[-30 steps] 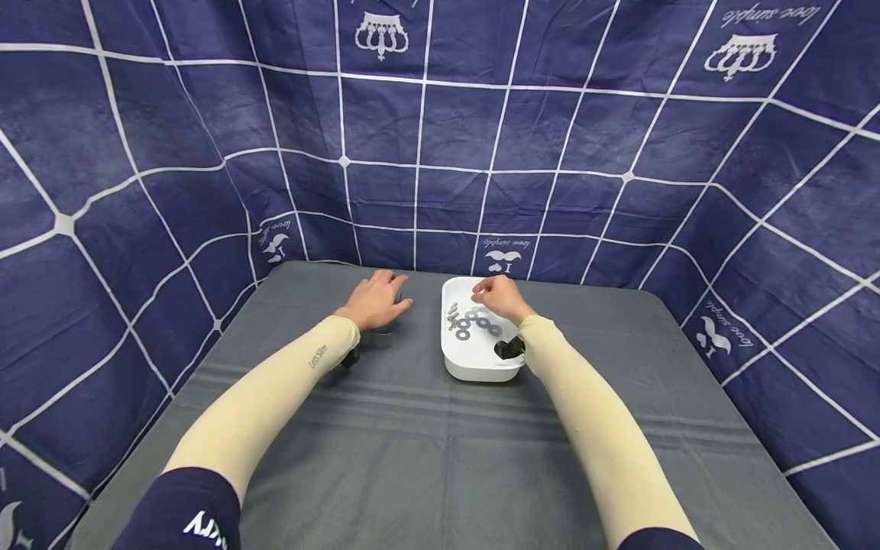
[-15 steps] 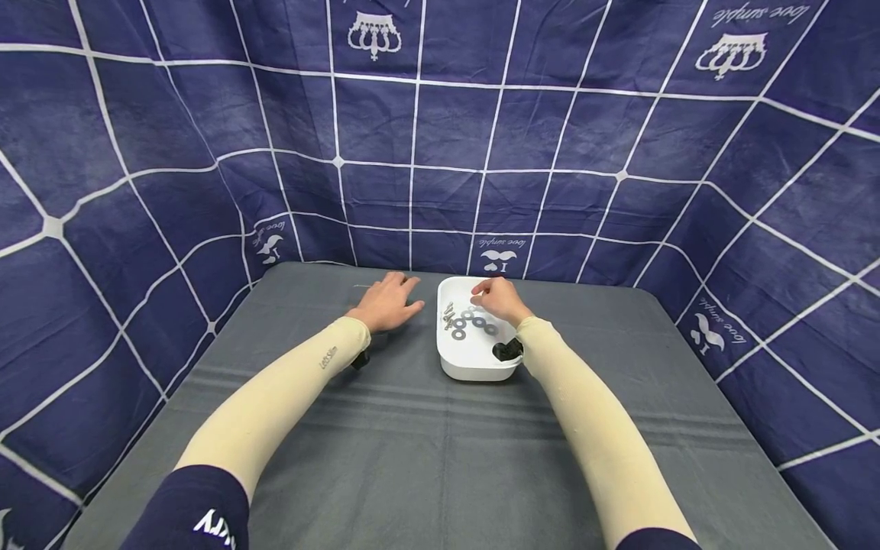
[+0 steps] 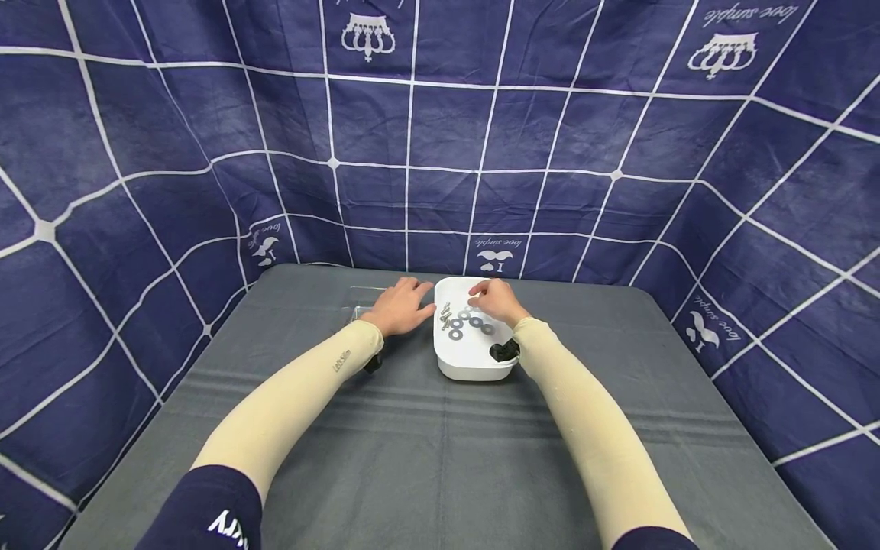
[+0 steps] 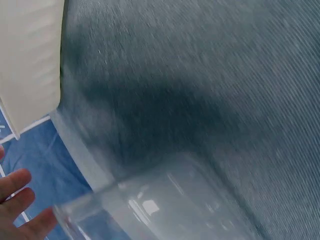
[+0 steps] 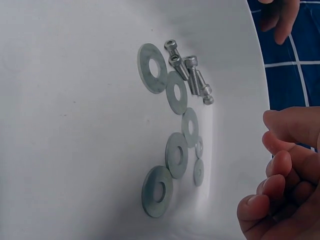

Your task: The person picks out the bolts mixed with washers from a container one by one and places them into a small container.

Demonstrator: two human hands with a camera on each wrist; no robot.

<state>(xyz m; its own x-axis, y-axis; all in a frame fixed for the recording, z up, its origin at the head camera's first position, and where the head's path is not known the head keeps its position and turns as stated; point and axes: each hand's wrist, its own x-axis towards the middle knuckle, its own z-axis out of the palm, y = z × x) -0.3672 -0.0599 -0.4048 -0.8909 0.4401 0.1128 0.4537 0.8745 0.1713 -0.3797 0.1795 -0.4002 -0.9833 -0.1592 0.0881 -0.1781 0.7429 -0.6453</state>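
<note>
Nearest me, smooth grey cloth (image 3: 440,458) covers the table in front of the white rectangular plastic tray, our landmark, and two cream fabric sleeves (image 3: 584,428) reach in, one from either side of it. Now the tray (image 3: 474,374) itself: on its floor, flat grey metal ring washers (image 5: 170,155) trail in a loose line, two smaller ones (image 5: 199,181) beyond them, and a bunch of silver metal bolts (image 5: 193,79) lies toward the tray's left side.

Left of the tray sits a clear plastic container (image 4: 170,210), and between the two is the left hand (image 3: 402,305), fingers loose and spread, gripping nothing, right beside the tray's left rim; whether it touches, I can't say.

And over the tray's far half, the right hand (image 3: 498,300)! Fingers curled, thumb and forefinger close together; I see nothing between them, but something tiny could be hidden, so I can't say if it holds anything.

I'd call this step fine handling of the hardware in the tray, with the right hand leading. To my eye the next move calls for a precise fingertip pinch, since thin washers lying flat are awkward to lift, and perhaps a steadying left hand on the tray's rim.

Behind the tray hangs the navy curtain (image 3: 447,122), ruled in white squares.
</note>
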